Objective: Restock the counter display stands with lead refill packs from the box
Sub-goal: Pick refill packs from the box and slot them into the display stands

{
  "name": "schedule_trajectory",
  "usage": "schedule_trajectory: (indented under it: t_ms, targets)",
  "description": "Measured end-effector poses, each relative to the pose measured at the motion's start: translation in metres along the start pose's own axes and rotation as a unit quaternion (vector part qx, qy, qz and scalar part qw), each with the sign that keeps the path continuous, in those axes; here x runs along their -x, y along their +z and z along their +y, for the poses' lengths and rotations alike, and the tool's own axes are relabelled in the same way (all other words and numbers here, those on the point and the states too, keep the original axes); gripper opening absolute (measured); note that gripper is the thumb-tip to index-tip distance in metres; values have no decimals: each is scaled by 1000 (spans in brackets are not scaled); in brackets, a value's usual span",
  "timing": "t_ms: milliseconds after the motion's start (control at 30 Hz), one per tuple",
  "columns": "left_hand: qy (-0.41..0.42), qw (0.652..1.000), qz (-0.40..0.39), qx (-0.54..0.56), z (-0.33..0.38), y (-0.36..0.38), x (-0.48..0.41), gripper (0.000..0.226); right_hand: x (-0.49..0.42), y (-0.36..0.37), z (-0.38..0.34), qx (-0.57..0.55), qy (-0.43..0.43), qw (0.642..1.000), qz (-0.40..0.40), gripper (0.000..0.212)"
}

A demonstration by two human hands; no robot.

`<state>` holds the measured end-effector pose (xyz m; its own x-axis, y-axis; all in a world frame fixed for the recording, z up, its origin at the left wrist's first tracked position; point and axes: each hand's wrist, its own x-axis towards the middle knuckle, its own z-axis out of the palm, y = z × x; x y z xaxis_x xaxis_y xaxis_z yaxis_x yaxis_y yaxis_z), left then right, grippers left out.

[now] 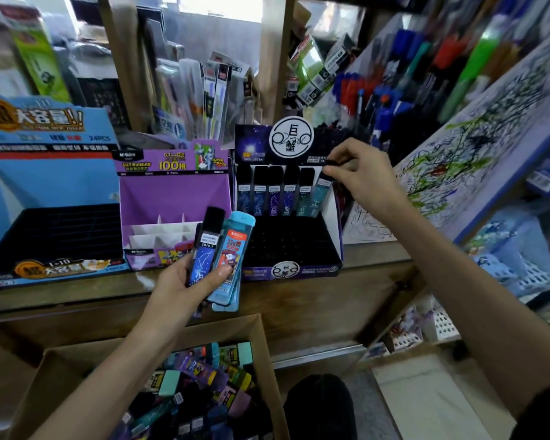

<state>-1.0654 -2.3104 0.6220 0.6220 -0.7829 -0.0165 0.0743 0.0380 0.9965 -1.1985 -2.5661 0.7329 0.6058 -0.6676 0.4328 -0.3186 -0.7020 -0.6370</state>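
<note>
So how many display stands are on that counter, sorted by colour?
Blue stand: 1
Purple stand: 1
Dark starry stand: 1
Total: 3

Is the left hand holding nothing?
No, the left hand grips a dark blue pack and a light blue pack side by side.

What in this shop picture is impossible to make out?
Head view only:
- How many packs the left hand holds: the dark blue pack and light blue pack cover any behind.
- The teal pack's top: fingers of the right hand cover it.
- The cardboard box's full contents: cut off by the bottom edge.
- Small print on the dark display stand's packs: too small, blurred.
</note>
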Motion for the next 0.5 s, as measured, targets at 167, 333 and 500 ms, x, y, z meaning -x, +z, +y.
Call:
schedule_trajectory:
  t_ms: [167, 333, 500]
  targets:
    - [2, 1000, 1, -11, -1, -2, -1, 32, -5, -1, 4, 49, -38, 998, -16, 11]
    - [3, 1000, 3, 7, -3, 1, -3, 31, -9, -3, 4, 76, -65, 994, -40, 12]
    - [6, 1000, -10, 24, -5, -1, -4, 37, -10, -2, 1, 72, -73, 991, -92, 9]
